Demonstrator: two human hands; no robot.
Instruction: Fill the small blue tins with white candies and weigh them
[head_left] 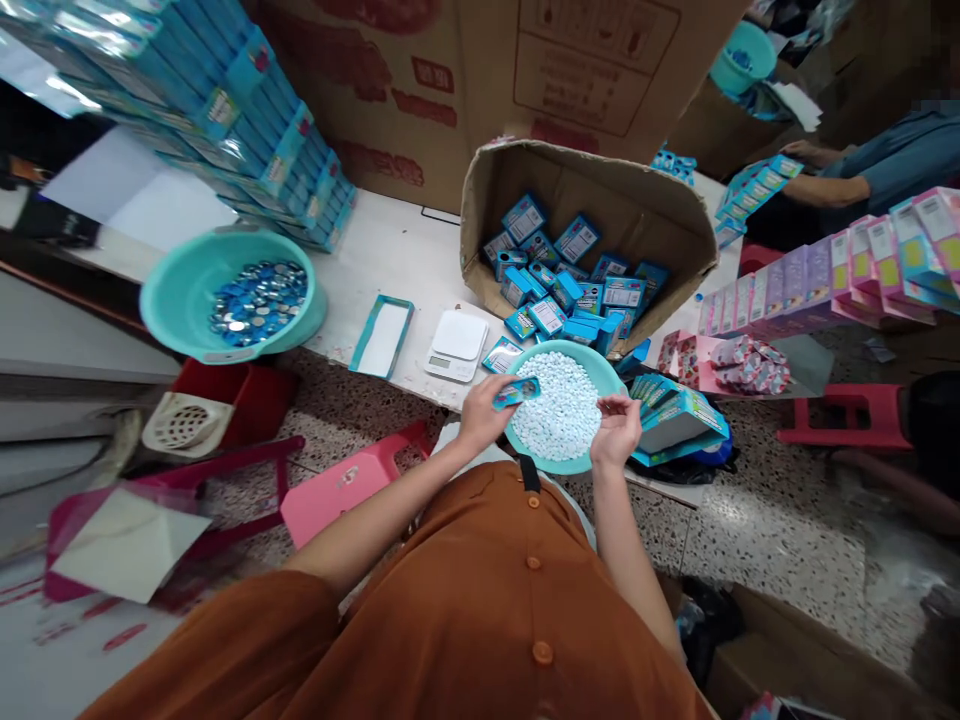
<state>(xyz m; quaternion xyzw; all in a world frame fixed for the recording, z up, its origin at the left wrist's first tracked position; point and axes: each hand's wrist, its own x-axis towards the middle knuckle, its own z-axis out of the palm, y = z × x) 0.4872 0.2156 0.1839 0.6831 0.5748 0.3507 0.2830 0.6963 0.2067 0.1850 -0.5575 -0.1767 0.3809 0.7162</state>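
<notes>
Pinching small blue box (517,392) over turquoise basin (598,370) of white pellets (556,425), left hand (484,408) best held steady; right hand (616,432) loosely cupped at rim.

From my end, I see bare tabletop (409,258) left of centre, behind the tray (383,340) and the scale (455,345), where a hand could slide across. The tall stack (259,135) at upper left walls off one side of that lane, the cardboard box (637,210) the other, and a large carton (469,95) shuts the top of the frame. Between the left hand (487,410) and right hand (616,430), I have open air over the bowl (601,372). Small boxes (547,316) crowd just above it; fanned packs (679,418) hem the right hand's outer side.
</notes>
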